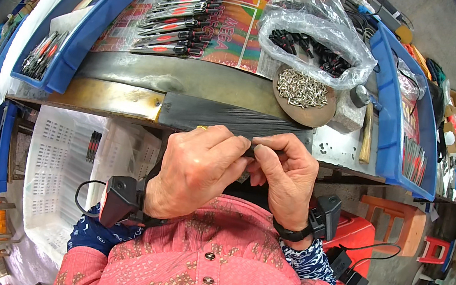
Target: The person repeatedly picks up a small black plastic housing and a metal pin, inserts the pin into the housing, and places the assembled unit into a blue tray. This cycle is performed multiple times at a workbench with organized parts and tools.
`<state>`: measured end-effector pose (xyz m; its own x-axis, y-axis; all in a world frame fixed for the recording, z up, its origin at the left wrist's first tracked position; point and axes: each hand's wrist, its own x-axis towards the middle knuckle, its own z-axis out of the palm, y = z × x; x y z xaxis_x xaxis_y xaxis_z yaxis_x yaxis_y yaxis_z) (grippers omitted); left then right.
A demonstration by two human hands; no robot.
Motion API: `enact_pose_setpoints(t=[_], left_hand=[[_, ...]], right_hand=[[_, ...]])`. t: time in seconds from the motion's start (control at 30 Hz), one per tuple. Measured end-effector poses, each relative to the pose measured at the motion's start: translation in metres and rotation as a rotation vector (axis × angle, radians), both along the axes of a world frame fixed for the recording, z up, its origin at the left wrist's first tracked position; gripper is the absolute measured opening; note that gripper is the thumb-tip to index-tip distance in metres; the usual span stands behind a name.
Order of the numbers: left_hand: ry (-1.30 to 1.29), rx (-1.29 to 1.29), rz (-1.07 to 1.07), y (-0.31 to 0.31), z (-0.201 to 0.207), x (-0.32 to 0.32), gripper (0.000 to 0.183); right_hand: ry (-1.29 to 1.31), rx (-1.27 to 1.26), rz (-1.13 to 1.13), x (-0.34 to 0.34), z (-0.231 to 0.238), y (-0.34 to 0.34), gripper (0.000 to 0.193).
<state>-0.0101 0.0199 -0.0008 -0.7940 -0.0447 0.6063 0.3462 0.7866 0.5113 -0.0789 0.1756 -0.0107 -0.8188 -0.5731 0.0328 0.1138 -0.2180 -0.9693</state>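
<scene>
My left hand [195, 164] and my right hand [288, 181] meet fingertip to fingertip just in front of the bench edge. Both are closed, thumbs and forefingers pinched together. Between them shows a bit of a small black piece [249, 151]; the fingers hide most of it, so its kind is unclear. Beyond the hands lies a black pad [226, 117] along the bench edge. A round brown dish [284, 106] of small silver pins [305, 89] stands past my right hand, below a clear plastic bag [356, 73] of black parts [329, 54].
Slim black, red and silver tools [185, 12] lie in a long row at the back. Blue bins [86, 44] [385, 107] flank the bench. A wooden-handled hammer [367, 134] rests beside a metal block [346, 118] at right. A white crate [58, 176] stands below left, a red stool [353, 232] below right.
</scene>
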Motion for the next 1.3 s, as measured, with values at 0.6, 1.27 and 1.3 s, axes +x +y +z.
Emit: enact_pose_setpoints(t=[0.6,1.27,1.3], left_hand=[[-0.062,0.012,-0.06,-0.007,-0.005,0.002,0.022],[-0.001,-0.067,-0.06,-0.004,-0.007,-0.002,0.023],[-0.003,-0.067,-0.056,-0.005,-0.006,-0.002,0.023]], right_hand=[[-0.071,-0.086,0.111,-0.008,-0.015,0.002,0.012],[0.017,0.023,0.025,-0.006,-0.007,0.002,0.006],[0.015,0.022,0.013,-0.007,-0.008,0.001,0.007]])
